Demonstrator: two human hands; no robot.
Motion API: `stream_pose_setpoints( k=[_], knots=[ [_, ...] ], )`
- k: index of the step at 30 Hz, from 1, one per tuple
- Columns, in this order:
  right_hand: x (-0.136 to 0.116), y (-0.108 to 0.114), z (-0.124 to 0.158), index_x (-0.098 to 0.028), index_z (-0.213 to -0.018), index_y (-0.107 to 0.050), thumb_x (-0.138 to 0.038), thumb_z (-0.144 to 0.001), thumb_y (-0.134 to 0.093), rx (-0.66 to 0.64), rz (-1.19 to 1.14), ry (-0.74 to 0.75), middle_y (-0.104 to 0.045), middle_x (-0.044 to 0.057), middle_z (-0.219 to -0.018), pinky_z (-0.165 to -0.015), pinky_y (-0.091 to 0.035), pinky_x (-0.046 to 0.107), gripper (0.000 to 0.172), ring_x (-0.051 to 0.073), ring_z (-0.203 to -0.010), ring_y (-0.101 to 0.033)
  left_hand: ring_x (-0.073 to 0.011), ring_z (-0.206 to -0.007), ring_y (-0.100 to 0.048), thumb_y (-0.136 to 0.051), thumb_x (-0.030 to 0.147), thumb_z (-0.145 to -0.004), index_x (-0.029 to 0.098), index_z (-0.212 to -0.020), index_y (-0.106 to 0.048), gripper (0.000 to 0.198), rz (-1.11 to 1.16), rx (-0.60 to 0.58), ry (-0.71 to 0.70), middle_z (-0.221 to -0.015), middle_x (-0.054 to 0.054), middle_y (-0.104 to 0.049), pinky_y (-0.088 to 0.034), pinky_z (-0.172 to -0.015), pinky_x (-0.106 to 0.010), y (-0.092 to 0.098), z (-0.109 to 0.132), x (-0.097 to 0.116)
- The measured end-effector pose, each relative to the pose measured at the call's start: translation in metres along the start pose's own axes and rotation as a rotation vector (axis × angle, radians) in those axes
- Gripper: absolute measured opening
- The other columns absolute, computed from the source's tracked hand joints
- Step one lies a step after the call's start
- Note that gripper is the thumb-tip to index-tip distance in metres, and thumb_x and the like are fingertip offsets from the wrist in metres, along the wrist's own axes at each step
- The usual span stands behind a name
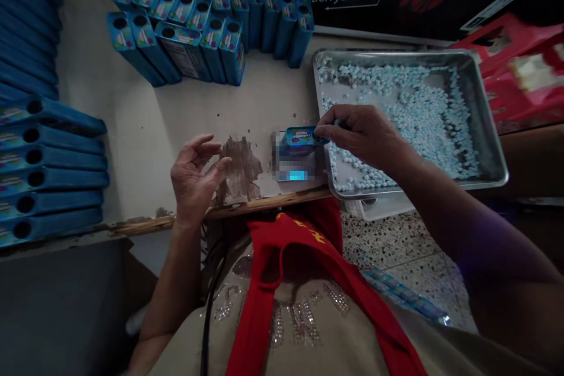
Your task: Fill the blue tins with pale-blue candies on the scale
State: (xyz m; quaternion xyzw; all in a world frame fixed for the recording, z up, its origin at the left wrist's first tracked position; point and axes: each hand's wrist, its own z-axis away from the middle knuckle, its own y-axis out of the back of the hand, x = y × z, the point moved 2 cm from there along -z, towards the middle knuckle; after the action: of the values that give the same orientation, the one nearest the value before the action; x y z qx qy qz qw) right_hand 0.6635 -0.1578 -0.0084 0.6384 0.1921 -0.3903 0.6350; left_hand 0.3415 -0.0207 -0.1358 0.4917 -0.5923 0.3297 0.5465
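A small blue candy box (301, 137) sits on a small scale (298, 165) with a lit cyan display, partly blurred out. My right hand (359, 132) reaches over the left rim of a metal tray (505, 173) with its fingers pinched together at the box's right end. What those fingertips hold, if anything, is hidden. Small pale blue candies (414, 100) lie spread in the tray. My left hand (196, 173) is open, palm inward and fingers apart, holding nothing beside a worn bare-wood patch (240, 170) on the table.
Blue boxes with round holes (176, 29) stand in rows at the back. More boxes (53, 170) are stacked at left. Behind the tray are a black carton (396, 0) and a red plastic crate (506, 59). The table's wooden edge (264, 204) runs before me.
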Motion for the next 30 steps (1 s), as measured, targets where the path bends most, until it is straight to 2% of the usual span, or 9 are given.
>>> stream_pose_setpoints(
  k=[7,13,17,21,24,26,28,30],
  knots=[
    [-0.003,-0.002,0.004,-0.024,-0.099,-0.080,-0.051,-0.109,-0.079,0.000,0.056,0.013,-0.058,-0.001,-0.067,-0.065,-0.039,0.035,0.029,0.018,-0.068,-0.053,-0.0262,-0.115,-0.086,-0.103,0.040,-0.088,0.026,-0.134,-0.080,0.054,-0.062,-0.055,0.030,-0.121,-0.007,-0.085,-0.073,-0.115,-0.046,0.001,0.001,-0.003],
    [-0.002,-0.002,0.006,-0.024,-0.103,-0.082,-0.057,-0.109,-0.080,0.005,0.090,0.014,-0.059,-0.001,-0.067,-0.065,-0.040,0.035,0.034,0.018,-0.068,-0.054,-0.0261,-0.117,-0.086,-0.099,0.027,-0.088,0.026,-0.132,-0.080,0.047,-0.077,-0.095,0.034,-0.123,-0.007,-0.085,-0.073,-0.117,-0.045,-0.005,0.001,0.001],
    [0.000,-0.001,0.004,-0.023,-0.099,-0.084,-0.060,-0.107,-0.083,-0.024,0.071,0.004,-0.059,-0.001,-0.065,-0.063,-0.039,0.034,0.037,0.017,-0.067,-0.054,-0.0265,-0.119,-0.086,-0.099,0.027,-0.089,0.025,-0.133,-0.080,0.048,-0.084,-0.134,0.050,-0.124,-0.008,-0.085,-0.073,-0.116,-0.044,-0.009,-0.002,0.007],
    [-0.003,-0.003,0.003,-0.024,-0.100,-0.087,-0.062,-0.106,-0.084,-0.003,-0.019,-0.026,-0.059,-0.001,-0.065,-0.060,-0.037,0.033,0.039,0.017,-0.065,-0.053,-0.0268,-0.118,-0.086,-0.100,0.035,-0.093,0.025,-0.134,-0.080,0.047,-0.052,-0.174,0.010,-0.124,-0.008,-0.086,-0.073,-0.115,-0.043,-0.018,-0.004,0.007],
    [-0.003,-0.002,0.005,-0.026,-0.102,-0.090,-0.059,-0.104,-0.087,-0.002,-0.208,-0.071,-0.056,-0.002,-0.064,-0.056,-0.033,0.032,0.033,0.016,-0.063,-0.049,-0.0278,-0.118,-0.087,-0.100,0.042,-0.097,0.025,-0.137,-0.081,0.048,-0.045,-0.205,-0.051,-0.126,-0.009,-0.086,-0.074,-0.113,-0.044,-0.032,-0.008,0.014],
    [0.001,0.004,0.002,-0.026,-0.101,-0.090,-0.054,-0.101,-0.090,0.023,-0.379,-0.109,-0.057,-0.001,-0.066,-0.054,-0.029,0.032,0.029,0.014,-0.061,-0.045,-0.0302,-0.124,-0.086,-0.099,0.045,-0.101,0.026,-0.139,-0.081,0.046,-0.108,-0.216,-0.167,-0.131,-0.010,-0.086,-0.073,-0.117,-0.049,-0.048,-0.012,0.028],
    [0.009,0.012,-0.007,-0.025,-0.102,-0.090,-0.050,-0.096,-0.094,0.074,-0.555,-0.141,-0.065,0.001,-0.075,-0.054,-0.027,0.031,0.026,0.012,-0.061,-0.043,-0.0350,-0.137,-0.081,-0.102,0.047,-0.100,0.027,-0.143,-0.081,0.052,-0.241,-0.251,-0.349,-0.142,-0.012,-0.084,-0.069,-0.125,-0.057,-0.073,-0.016,0.050],
    [0.019,0.018,-0.027,-0.025,-0.101,-0.090,-0.044,-0.089,-0.098,0.098,-0.678,-0.147,-0.072,0.003,-0.086,-0.055,-0.025,0.031,0.025,0.011,-0.062,-0.041,-0.0401,-0.149,-0.075,-0.108,0.048,-0.094,0.028,-0.147,-0.080,0.064,-0.408,-0.377,-0.509,-0.154,-0.016,-0.079,-0.065,-0.131,-0.062,-0.105,-0.019,0.071]
  ],
)
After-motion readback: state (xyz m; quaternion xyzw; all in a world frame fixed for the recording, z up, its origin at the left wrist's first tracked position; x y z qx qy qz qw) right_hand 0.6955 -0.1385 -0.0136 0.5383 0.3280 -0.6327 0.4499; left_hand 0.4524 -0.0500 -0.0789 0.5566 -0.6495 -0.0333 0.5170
